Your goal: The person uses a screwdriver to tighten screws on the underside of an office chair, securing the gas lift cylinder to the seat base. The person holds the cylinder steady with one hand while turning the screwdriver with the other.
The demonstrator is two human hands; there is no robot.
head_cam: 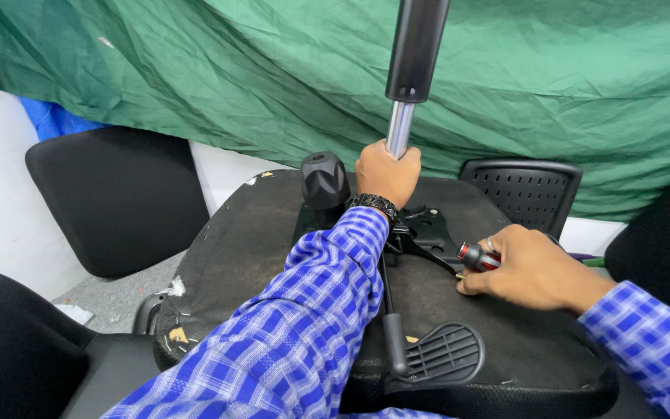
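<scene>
An upturned office chair seat (242, 256) lies before me, its black underside facing up. A gas lift cylinder (411, 70) stands upright from the black metal mechanism plate (424, 226), black above and chrome below. My left hand (387, 172) is closed around the chrome rod near its base. My right hand (533, 269) rests on the seat to the right and grips a red and black screwdriver handle (474, 254). A black round knob (324, 180) sits left of the cylinder. A black lever with a paddle end (436, 353) points toward me.
A green cloth (552, 93) hangs across the back. A black chair back (118, 198) leans at the left by a white wall. A perforated black plastic panel (525, 190) stands behind the seat. Dark chair parts (17, 349) lie at the lower left and the right edge.
</scene>
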